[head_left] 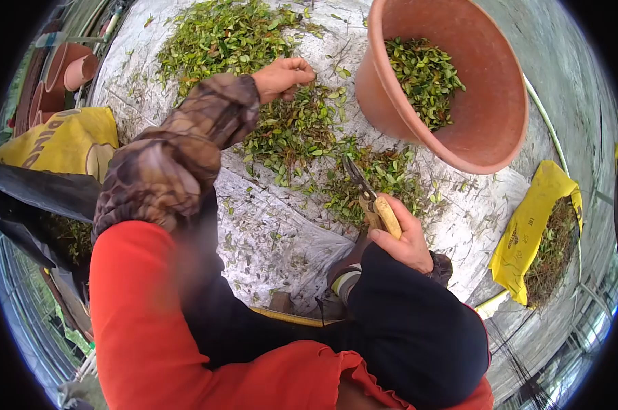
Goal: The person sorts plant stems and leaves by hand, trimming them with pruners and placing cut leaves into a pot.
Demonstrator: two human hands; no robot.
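My right hand (410,240) is wrapped round a pair of pruning shears (368,194) with worn pale handles, blades pointing up and to the left. Just beyond the blades lies a loose spread of leafy cuttings (292,137). My left hand (279,77) reaches over the top of these cuttings with its fingers curled together; whatever is in them is too small to make out. Behind that hand is a thicker heap of green and reddish cuttings (228,37). A large terracotta-coloured pot (487,102) leans to the right, with more cuttings (424,82) inside it.
A white sheet (268,232) strewn with leaf bits covers the ground. At right lies a yellow bag (533,219) holding brown stems. To the left are another yellow bag (63,140), a black bag (39,198) and several stacked pots (66,65). A pale hose (543,113) runs behind the large pot.
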